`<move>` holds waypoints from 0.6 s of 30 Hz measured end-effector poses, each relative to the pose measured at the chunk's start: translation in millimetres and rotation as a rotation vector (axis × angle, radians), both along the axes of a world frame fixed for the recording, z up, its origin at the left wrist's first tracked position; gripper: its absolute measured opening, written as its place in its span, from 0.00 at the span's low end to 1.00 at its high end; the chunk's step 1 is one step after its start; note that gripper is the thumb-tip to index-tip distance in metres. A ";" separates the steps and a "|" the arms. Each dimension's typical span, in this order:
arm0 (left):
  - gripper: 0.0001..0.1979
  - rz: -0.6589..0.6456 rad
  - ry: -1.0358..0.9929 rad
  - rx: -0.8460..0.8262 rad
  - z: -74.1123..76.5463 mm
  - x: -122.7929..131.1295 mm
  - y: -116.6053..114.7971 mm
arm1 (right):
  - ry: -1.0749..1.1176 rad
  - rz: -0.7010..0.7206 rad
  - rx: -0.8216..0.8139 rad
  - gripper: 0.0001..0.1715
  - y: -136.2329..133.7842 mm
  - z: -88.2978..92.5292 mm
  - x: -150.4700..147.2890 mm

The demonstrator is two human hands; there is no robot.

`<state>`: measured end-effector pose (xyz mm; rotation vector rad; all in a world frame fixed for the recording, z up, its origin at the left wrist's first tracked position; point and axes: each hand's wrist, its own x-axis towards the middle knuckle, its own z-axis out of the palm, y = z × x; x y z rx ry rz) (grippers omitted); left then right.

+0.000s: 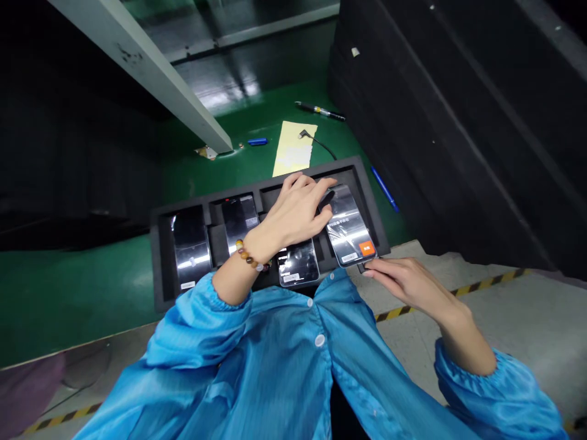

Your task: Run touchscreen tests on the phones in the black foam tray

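A black foam tray (160, 269) lies on the green bench in front of me, with several phones standing in its slots. My left hand (298, 211) reaches over the tray, fingers curled on the top of the rightmost phone (348, 235), which carries an orange sticker. My right hand (403, 281) meets the lower end of that same phone at the tray's near edge, fingertips pressed to it. Two phones (190, 244) fill the left slots and another phone (298, 263) sits under my left wrist. A bead bracelet is on my left wrist.
A tall black foam stack (458, 122) walls off the right side. On the green bench (68, 287) behind the tray lie a yellow sheet (293, 146), a cable, a black pen (321, 111) and blue pens (384, 188). A grey beam (151, 73) slants across the upper left.
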<state>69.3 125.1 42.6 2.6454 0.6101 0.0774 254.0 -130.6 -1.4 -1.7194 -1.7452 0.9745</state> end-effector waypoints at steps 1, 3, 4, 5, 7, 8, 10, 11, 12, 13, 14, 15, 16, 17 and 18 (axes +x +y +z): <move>0.27 0.002 -0.001 -0.008 -0.1 -0.3 0.5 | 0.018 -0.021 0.005 0.15 -1.2 -2.8 0.0; 0.27 -0.006 -0.005 -0.036 0.1 -3.8 2.2 | 0.062 -0.093 0.020 0.12 -5.3 -11.6 -1.7; 0.28 -0.018 -0.011 -0.057 0.7 -7.4 3.4 | 0.086 -0.138 0.032 0.12 -8.5 -17.7 -3.6; 0.29 -0.028 -0.022 -0.079 1.9 -12.7 4.7 | 0.112 -0.185 0.049 0.12 -12.3 -24.8 -6.2; 0.29 -0.019 -0.054 -0.107 5.9 -28.1 7.3 | 0.158 -0.282 0.089 0.13 -22.2 -41.1 -13.7; 0.29 0.008 -0.075 -0.110 8.5 -37.8 8.5 | 0.175 -0.334 0.104 0.14 -27.9 -49.8 -18.6; 0.28 0.096 -0.112 -0.102 13.8 -59.6 10.6 | 0.224 -0.433 0.119 0.16 -39.4 -67.4 -29.8; 0.28 0.145 -0.123 -0.098 16.0 -71.0 11.3 | 0.270 -0.486 0.126 0.19 -44.4 -76.0 -35.8; 0.27 0.188 -0.129 -0.095 17.6 -82.1 11.6 | 0.330 -0.551 0.143 0.22 -48.1 -84.2 -41.8; 0.27 0.223 -0.130 -0.094 18.5 -92.7 11.6 | 0.395 -0.629 0.167 0.25 -50.4 -92.1 -47.6; 0.27 0.245 -0.128 -0.093 18.6 -102.3 11.1 | 0.452 -0.728 0.195 0.27 -51.0 -99.4 -52.8; 0.28 0.251 -0.117 -0.097 18.0 -110.9 10.1 | 0.486 -0.855 0.227 0.29 -50.2 -106.0 -57.0; 0.28 0.243 -0.104 -0.101 16.8 -118.0 8.8 | 0.492 -0.997 0.261 0.29 -48.3 -111.8 -59.9; 0.29 0.223 -0.089 -0.105 15.3 -123.8 7.1 | 0.475 -1.131 0.293 0.28 -46.0 -116.4 -61.3; 0.31 0.196 -0.070 -0.106 13.4 -128.0 5.1 | 0.447 -1.245 0.323 0.26 -43.8 -119.9 -61.0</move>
